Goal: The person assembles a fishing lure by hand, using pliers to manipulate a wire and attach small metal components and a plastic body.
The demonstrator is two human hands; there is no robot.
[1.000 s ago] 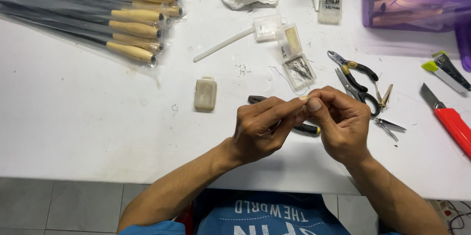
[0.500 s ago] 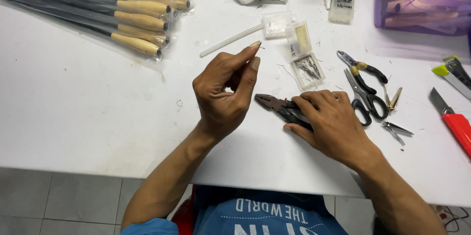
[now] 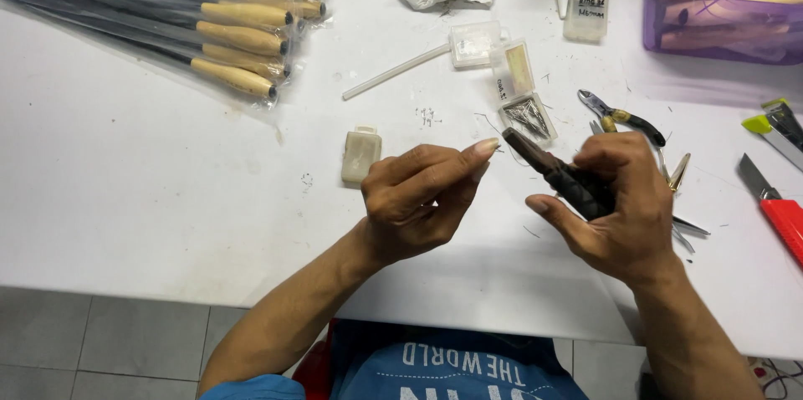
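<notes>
Surface (image 3: 125, 199): bagged wooden-handled tools (image 3: 242, 7) far left; small beige rectangular case (image 3: 360, 156) centre; purple translucent plastic bin (image 3: 719, 7) far right; red-handled utility knife (image 3: 774, 208) right edge.

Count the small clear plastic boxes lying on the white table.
3 visible: one clear box by the white tube, an open one holding small metal pins, one near the purple bin. Others may be hidden.

Head camera looks steeply down, close over the white table (image 3: 125, 199).

Bright, even overhead light; soft shadows, sharp focus, slight edge distortion.
</notes>
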